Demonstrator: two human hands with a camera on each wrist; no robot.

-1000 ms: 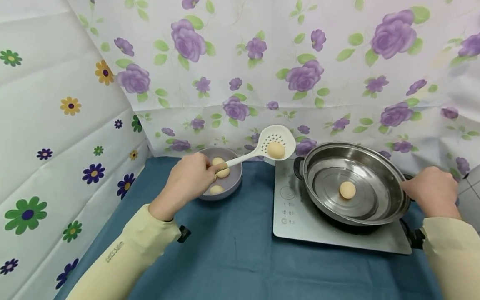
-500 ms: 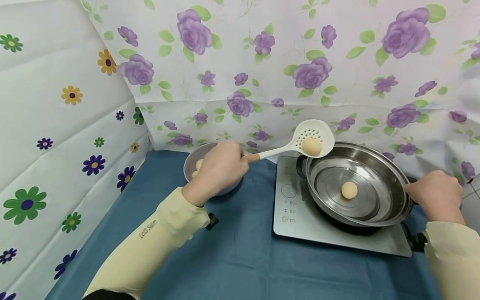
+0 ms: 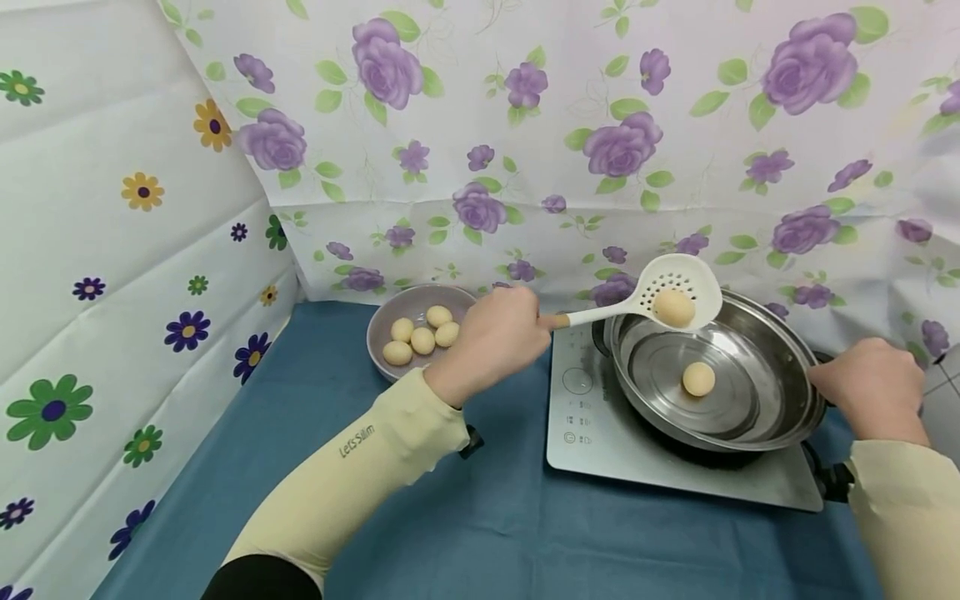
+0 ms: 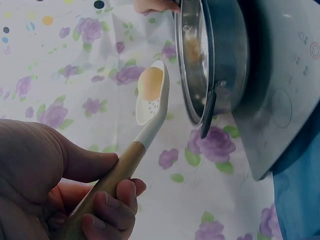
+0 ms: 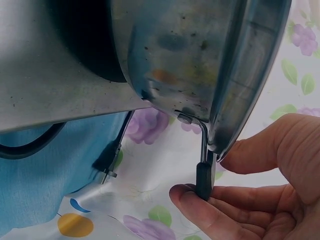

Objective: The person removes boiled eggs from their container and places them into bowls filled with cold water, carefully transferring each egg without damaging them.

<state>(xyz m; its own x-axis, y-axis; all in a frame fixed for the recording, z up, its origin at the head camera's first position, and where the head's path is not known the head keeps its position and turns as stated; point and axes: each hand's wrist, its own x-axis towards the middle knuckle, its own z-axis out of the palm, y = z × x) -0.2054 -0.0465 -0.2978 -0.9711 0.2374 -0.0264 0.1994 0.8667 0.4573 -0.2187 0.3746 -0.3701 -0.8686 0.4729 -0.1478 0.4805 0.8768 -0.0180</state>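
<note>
In the head view, my left hand (image 3: 495,343) grips the wooden end of a white slotted ladle (image 3: 701,283). One egg (image 3: 673,307) lies in the ladle's bowl, which is over the left back rim of a steel pot (image 3: 647,354). A second egg (image 3: 698,379) rests on the pot's bottom. At the pot's right side is my right hand (image 3: 873,390). The right wrist view has its thumb against the rim and its fingers around the black side handle (image 5: 203,181). Behind my left wrist, a grey-pink bowl (image 3: 377,327) contains several eggs (image 3: 422,340).
The pot stands on a silver induction cooker (image 3: 573,450) on a blue cloth (image 3: 480,533). A floral sheet (image 3: 525,150) hangs close behind the pot and bowl. A black plug (image 5: 106,157) and cable lie beside the cooker.
My left hand has carried the ladle and its egg rightward from above the bowl to the pot's edge. More eggs in the bowl are now uncovered. The right hand stays at the handle.
</note>
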